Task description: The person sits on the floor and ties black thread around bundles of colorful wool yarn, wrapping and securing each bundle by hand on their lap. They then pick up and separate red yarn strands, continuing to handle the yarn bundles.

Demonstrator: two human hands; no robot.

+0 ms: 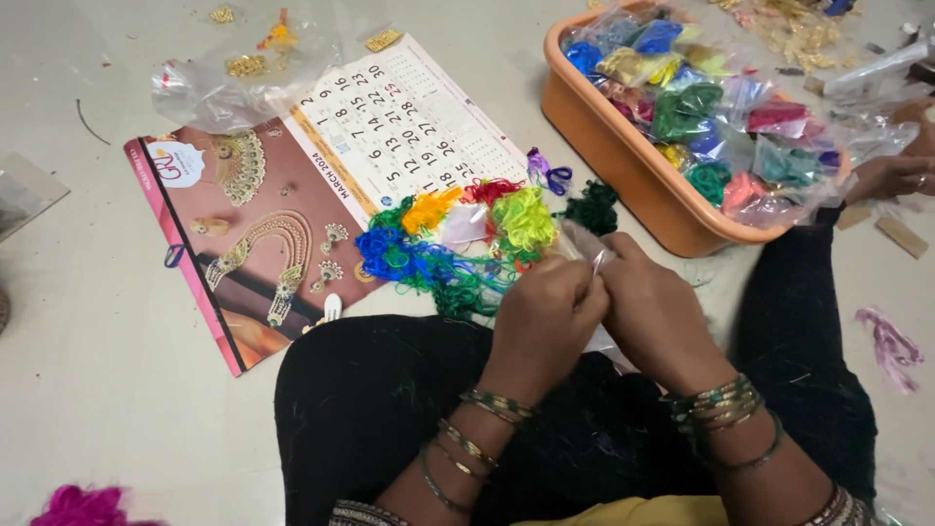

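Hands pinch a clear packet over the lap.

Left hand (545, 317) and right hand (653, 312) meet, fingertips pressed together on the small clear plastic packet (592, 255), its long axis pointing away toward the thread pile (458, 239) lying just beyond, nearer the left hand; orange tub (623, 156) sits right.

**Clear bag pinched above a heap of coloured thread**

A small clear plastic bag (590, 255) is pinched at its top edge, upright and crumpled, its lower part hidden. Just beside it, a tangled heap of thread bundles (458, 244), blue, green, yellow, orange and red, lies on a calendar sheet.
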